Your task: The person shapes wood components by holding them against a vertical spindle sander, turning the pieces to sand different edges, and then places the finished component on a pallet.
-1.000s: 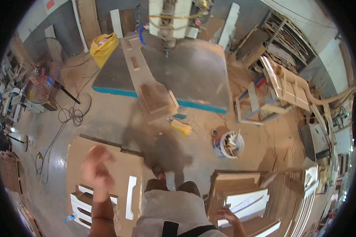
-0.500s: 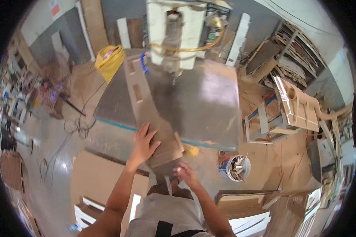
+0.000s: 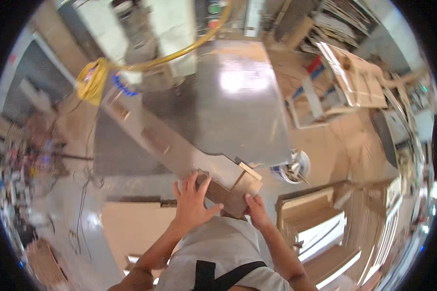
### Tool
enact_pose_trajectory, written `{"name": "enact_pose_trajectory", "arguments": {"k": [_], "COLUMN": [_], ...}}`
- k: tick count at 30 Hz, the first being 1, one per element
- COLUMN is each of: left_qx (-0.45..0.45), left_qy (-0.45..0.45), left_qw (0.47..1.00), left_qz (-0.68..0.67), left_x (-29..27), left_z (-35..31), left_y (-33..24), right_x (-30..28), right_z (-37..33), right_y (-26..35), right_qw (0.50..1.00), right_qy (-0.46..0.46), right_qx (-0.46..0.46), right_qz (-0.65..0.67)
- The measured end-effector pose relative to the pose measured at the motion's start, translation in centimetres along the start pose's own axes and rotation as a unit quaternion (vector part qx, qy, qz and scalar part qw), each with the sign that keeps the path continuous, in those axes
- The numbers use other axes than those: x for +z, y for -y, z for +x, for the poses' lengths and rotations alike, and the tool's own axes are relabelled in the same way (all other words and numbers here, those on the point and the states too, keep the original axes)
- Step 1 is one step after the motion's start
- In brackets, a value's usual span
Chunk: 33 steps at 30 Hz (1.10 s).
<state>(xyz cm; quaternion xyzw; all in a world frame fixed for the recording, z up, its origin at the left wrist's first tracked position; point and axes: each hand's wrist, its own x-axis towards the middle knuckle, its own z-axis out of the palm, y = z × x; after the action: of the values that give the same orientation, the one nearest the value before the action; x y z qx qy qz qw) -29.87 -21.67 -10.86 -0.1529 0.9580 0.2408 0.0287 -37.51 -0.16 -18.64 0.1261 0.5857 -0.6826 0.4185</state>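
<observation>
A wide grey metal machine table (image 3: 228,111) filled the middle and upper part of the frame, with the pale machine body (image 3: 145,29) rising at the top and a yellow cable (image 3: 94,80) looped at the upper left. A long wooden board (image 3: 179,155) ran diagonally from the upper left down to the lower middle, lying along the table's near edge. Stacks of pale wooden panels (image 3: 320,223) stood at the lower right, and a wooden frame (image 3: 354,80) leaned at the upper right. Right of centre, just below the table's corner, a white bucket (image 3: 294,167) sat on the floor with tools or scraps in it, too small to tell apart.

At the lower middle, a small wooden block (image 3: 230,191) rested on the board's near end. The left hand (image 3: 192,206) lay flat with fingers spread, pressing on the block's left side. The right hand (image 3: 256,211) was curled around the block's lower right corner, gripping its edge.
</observation>
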Motion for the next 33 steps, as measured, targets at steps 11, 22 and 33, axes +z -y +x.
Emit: {"name": "enact_pose_trajectory", "arguments": {"k": [11,22,33], "left_qx": [0.238,0.247,0.296], "left_qy": [0.001,-0.107,-0.007], "left_qw": [0.968,0.962,0.955], "left_qz": [0.074,0.046,0.002], "left_x": [-1.1,0.9,-1.4], "left_z": [7.3,9.7,13.3], "left_y": [7.4,10.5,5.1], "right_x": [-7.8,-6.8,-1.0], "right_z": [2.0,-0.4,-4.6], "right_y": [5.8,-15.4,-34.6], "right_qw": [0.925,0.904,0.879], "right_qy": [-0.302,-0.407,-0.397], "right_qx": [-0.193,-0.025,0.195], "right_qz": [0.127,0.128,0.181]}}
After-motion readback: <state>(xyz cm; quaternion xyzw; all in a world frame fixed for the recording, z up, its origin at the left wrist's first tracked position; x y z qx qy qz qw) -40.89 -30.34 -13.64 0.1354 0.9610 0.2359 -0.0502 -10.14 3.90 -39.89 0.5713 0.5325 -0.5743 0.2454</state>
